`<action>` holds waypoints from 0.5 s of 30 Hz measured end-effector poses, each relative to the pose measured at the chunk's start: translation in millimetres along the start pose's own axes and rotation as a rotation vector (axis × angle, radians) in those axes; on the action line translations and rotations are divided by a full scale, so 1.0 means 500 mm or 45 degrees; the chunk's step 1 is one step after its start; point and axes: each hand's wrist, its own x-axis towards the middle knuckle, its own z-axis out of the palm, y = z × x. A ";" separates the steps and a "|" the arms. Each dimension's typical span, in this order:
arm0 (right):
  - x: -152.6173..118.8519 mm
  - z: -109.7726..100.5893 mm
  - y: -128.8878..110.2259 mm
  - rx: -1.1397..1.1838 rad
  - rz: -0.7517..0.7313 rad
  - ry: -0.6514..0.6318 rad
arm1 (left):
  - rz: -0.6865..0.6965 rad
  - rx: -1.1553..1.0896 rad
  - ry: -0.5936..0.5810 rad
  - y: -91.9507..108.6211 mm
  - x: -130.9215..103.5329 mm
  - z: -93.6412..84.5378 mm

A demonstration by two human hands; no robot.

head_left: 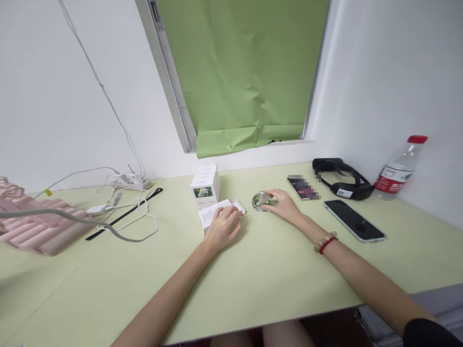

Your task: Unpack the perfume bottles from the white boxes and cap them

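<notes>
A white box (207,216) with an open flap lies flat on the pale green table (231,279). My left hand (223,227) rests over its right part, fingers bent and close together, gripping the box against the table. To the right, a round clear glass object (259,201) sits on the table, with my right hand (283,205) closed around its right side between thumb and fingers. Behind the flat box, a row of several white boxes (205,190) stands upright, a flower picture on the front one.
At the right are a phone (354,220), a second phone (303,188), a black headset (350,188) and a red-capped bottle (396,173). White cables (146,212), a black strap (123,216) and a pink ribbed object (47,231) lie at the left.
</notes>
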 end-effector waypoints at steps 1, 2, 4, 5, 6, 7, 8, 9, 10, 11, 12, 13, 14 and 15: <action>0.000 0.000 0.004 -0.017 0.032 -0.003 | 0.002 0.000 -0.002 0.000 0.000 0.000; 0.000 0.000 0.007 -0.046 0.055 -0.012 | 0.003 0.000 -0.003 0.001 0.000 0.000; -0.002 -0.002 0.011 -0.139 0.064 -0.044 | 0.001 0.002 -0.005 0.002 0.001 -0.002; -0.003 -0.003 0.013 -0.197 0.057 -0.065 | -0.002 0.005 -0.005 0.003 0.001 -0.002; -0.005 -0.005 0.015 -0.258 0.050 -0.085 | -0.005 0.008 -0.006 0.003 0.002 -0.003; -0.007 -0.008 0.016 -0.317 0.047 -0.102 | -0.007 0.011 -0.007 0.003 0.002 -0.004; -0.008 -0.011 0.018 -0.368 0.046 -0.114 | -0.007 0.014 -0.005 0.003 0.002 -0.004; -0.009 -0.014 0.020 -0.408 0.045 -0.121 | -0.006 0.017 -0.002 0.003 0.001 -0.005; -0.008 -0.018 0.021 -0.438 0.036 -0.125 | -0.002 0.018 0.003 0.002 0.001 -0.005; -0.007 -0.022 0.022 -0.458 0.020 -0.131 | 0.002 0.020 0.008 0.001 0.001 -0.005; -0.006 -0.027 0.023 -0.471 0.001 -0.140 | 0.006 0.022 0.012 0.001 0.001 -0.005; -0.004 -0.032 0.023 -0.475 -0.016 -0.156 | 0.009 0.024 0.013 0.000 0.000 -0.005; -0.002 -0.036 0.023 -0.469 -0.025 -0.180 | 0.012 0.026 0.013 0.000 0.000 -0.005; -0.001 -0.041 0.022 -0.454 -0.018 -0.209 | 0.014 0.028 0.012 0.000 0.000 -0.005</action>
